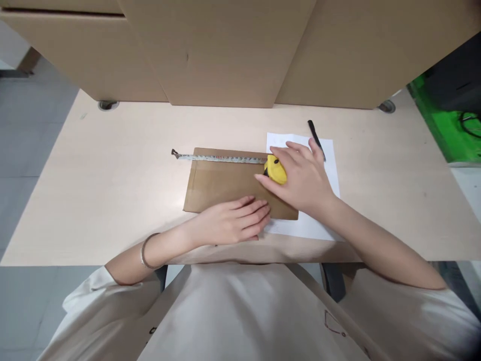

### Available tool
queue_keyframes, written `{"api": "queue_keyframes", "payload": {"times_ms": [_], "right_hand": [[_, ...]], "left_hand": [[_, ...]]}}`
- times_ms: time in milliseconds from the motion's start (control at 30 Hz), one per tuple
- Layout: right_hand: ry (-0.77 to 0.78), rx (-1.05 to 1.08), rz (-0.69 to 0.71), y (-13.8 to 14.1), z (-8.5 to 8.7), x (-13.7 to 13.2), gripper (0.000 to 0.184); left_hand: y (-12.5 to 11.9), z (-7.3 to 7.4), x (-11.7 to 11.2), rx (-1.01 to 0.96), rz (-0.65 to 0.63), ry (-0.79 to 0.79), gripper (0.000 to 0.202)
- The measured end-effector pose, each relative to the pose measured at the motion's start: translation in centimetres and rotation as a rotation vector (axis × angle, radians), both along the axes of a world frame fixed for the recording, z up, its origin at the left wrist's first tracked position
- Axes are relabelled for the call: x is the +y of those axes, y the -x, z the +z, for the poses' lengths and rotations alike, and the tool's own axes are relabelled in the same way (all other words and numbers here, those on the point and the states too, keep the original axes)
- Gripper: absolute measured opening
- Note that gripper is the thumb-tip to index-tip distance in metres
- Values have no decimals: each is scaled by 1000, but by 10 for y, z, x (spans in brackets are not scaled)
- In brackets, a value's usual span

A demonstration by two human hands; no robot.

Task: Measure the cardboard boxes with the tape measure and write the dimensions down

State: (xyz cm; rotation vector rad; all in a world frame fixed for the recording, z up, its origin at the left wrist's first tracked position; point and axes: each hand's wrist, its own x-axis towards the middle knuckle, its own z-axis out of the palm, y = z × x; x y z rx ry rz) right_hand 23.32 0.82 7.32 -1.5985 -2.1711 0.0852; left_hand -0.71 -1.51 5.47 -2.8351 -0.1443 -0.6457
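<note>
A flat brown cardboard piece (225,185) lies on the table in front of me, partly over a white sheet of paper (300,228). Across its far edge runs the extended blade of a tape measure (277,170), its hooked end sticking out past the cardboard's left side. My right hand (304,178) grips the yellow case between thumb and fingers, above the cardboard's right part. Resting flat with fingers stretched out, my left hand (236,220) lies on the cardboard's near edge and holds nothing.
A black pen-like object (314,135) lies on the paper's far edge, beyond my right hand. Large cardboard boxes (225,55) line the back of the pale table (112,165). Two round cable holes (108,105) sit by the boxes. Something green (447,125) stands off the right edge.
</note>
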Motion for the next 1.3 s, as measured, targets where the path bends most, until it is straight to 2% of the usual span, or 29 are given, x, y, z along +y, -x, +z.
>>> {"api": "queue_keyframes", "payload": {"times_ms": [67,100,167,200,233,333,433,533,600,667,767,833,900,1033,1167,1300], "right_hand": [[67,66,-37,-17,9,11,50],[120,79,-124,-28,13,18,50],[222,-38,-448,-53,15,36,48],[302,-163,-592,-64,12,46,50],[376,-266,-677,-74,7,55,54],[565,-428,-746,-97,-18,77,63],[667,-460,-707,-112,-42,88,56],[667,-375,-617,-131,-51,95,39],[591,-167,-525,-141,-50,99,28],[511,140,-403,-144,-46,102,28],[475,487,-237,-128,-42,109,26],[471,614,-174,-109,-46,116,26],[461,782,-131,-91,-53,124,33],[496,1019,-137,-75,-74,136,49],[472,1018,-90,-81,-85,139,52],[470,942,-54,-86,-87,138,42]], "left_hand": [[-6,-6,-6,78,61,-42,34],[-7,-9,-8,103,94,-69,38],[-6,-14,-12,129,140,-111,42],[-6,-16,-13,129,144,-121,42],[-7,-18,-16,118,131,-123,41],[-14,-26,-25,48,-36,-96,38],[-29,-40,-34,38,-209,49,38],[-42,-56,-38,150,-162,315,42],[-47,-63,-38,235,-117,500,47],[-48,-67,-37,277,-103,657,58],[-47,-67,-34,311,-103,805,69],[-47,-66,-31,334,-112,859,70],[-48,-65,-28,344,-123,887,69],[-52,-66,-24,336,-138,889,67],[-52,-67,-23,270,-134,884,64],[-50,-67,-23,283,-135,883,64]]}}
